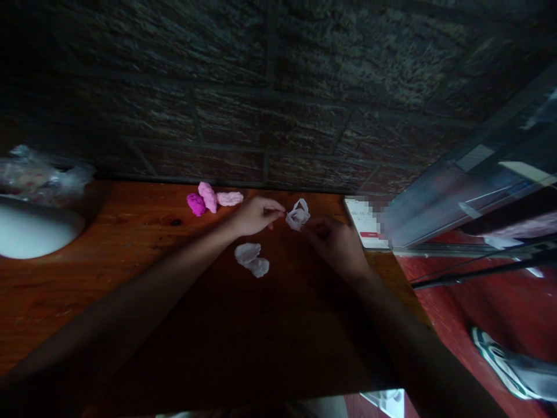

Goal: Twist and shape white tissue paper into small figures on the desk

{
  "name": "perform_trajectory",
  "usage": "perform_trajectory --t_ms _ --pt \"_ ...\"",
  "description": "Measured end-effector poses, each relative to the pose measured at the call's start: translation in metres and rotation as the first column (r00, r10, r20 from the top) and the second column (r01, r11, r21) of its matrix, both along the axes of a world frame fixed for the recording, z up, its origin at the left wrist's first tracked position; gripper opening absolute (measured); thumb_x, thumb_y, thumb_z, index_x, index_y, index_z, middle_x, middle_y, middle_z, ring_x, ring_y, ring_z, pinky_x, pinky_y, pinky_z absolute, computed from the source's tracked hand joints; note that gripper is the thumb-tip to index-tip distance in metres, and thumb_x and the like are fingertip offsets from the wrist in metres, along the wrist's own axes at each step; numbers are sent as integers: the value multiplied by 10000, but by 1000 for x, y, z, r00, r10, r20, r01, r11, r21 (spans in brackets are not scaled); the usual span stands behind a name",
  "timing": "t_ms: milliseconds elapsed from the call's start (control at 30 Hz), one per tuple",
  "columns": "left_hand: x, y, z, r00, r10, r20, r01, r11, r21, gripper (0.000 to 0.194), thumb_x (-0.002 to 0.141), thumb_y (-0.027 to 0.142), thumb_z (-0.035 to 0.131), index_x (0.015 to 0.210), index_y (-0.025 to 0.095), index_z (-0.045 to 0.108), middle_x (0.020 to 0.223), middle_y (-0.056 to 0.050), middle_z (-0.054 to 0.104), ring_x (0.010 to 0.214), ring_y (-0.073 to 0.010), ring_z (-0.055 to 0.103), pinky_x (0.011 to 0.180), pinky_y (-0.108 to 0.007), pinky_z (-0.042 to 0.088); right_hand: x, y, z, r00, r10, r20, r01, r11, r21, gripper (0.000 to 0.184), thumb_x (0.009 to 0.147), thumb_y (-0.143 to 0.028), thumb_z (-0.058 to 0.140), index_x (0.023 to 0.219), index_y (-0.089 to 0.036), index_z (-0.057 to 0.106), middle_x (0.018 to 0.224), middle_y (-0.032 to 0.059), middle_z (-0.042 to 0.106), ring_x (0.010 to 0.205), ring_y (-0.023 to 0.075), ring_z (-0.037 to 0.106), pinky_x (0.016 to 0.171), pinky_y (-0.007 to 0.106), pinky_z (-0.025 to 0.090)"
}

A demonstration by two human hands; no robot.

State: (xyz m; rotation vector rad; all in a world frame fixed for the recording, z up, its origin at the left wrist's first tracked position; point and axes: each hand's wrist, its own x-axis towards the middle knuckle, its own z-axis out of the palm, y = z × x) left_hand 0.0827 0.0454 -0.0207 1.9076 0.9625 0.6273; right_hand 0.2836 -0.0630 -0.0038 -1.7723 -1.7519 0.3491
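Between my two hands is a thin white crumpled piece (pixel 297 218), paper-like and bent into an open, ragged loop. My left hand (pixel 257 215) pinches with thumb and fingers at its left edge. From the lower right, my right hand (pixel 338 242) grips its other side with closed fingers, partly in shadow. Just below my left hand, two similar white crumpled pieces (pixel 248 253) lie touching each other on the wooden table (pixel 209 302). Beyond my left wrist sit a magenta crumpled piece (pixel 196 204), a pink one (pixel 208 197) and a pale pink one (pixel 230 198).
A phone (pixel 368 223) with a lit screen lies at the table's right end. To the left stand a smooth white rounded object (pixel 35 229) and a clear plastic bag (pixel 41 177). A dark stone-patterned wall (pixel 243 104) rises behind. A shoe (pixel 500 363) shows on the red floor.
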Motion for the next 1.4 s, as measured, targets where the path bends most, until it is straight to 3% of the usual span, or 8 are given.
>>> perform_trajectory --t_ms 167,267,400,567,700,867,1133,1400 --pt "-2 0 -2 1000 23 -14 -23 999 43 154 884 209 637 968 149 751 870 -69 785 547 -95 595 537 -216 428 16 5 7 1000 -24 -19 27 992 126 213 886 -328 605 913 -184 760 722 51 748 617 181 671 598 284 476" --pt "-2 -3 2 993 58 -107 -44 991 130 192 909 233 593 838 164 757 766 -45 764 561 -112 587 549 -230 395 29 15 1 990 -59 -127 82 980 181 274 888 -319 560 993 -156 754 857 94 776 729 206 704 687 313 531" --pt "0 -7 9 975 86 -205 -48 982 185 296 934 268 542 740 165 741 726 -54 746 647 -153 628 603 -263 382 37 28 -18 984 -80 -161 95 992 86 292 890 -296 558 1054 -152 753 1008 130 793 838 237 738 792 375 570" --pt "7 -5 19 966 118 -231 -73 979 192 280 917 268 551 737 161 737 616 -27 678 586 -150 585 585 -273 342 33 35 -31 988 -34 -150 37 999 14 316 904 -333 600 1125 -154 739 1020 119 802 817 218 759 749 342 600" --pt "15 -5 31 942 117 -315 -62 982 179 425 905 368 584 526 180 629 438 9 516 442 -126 469 516 -287 265 29 35 -25 993 13 -120 -16 999 -28 302 907 -305 624 1146 -163 742 1023 105 810 868 220 769 804 341 597" --pt "26 -9 37 888 127 -442 -89 990 106 483 896 477 581 502 198 594 404 -7 529 403 -143 524 481 -279 323 24 33 -14 995 51 -82 -56 997 -60 267 931 -249 600 1133 -188 763 1037 85 814 885 220 773 835 335 581" --pt "33 -9 38 865 128 -485 -103 992 77 407 876 458 590 594 172 657 457 -18 574 453 -153 592 481 -258 362 20 37 -12 998 30 -50 -34 995 -94 269 960 -210 564 1129 -206 774 913 58 821 827 212 782 815 307 577" --pt "40 -8 46 810 156 -566 -82 985 155 350 833 369 605 565 149 658 442 -16 547 478 -134 555 508 -262 324 19 39 -11 999 20 -28 -23 993 -119 261 962 -199 575 1126 -217 777 929 60 822 844 218 788 836 302 574"
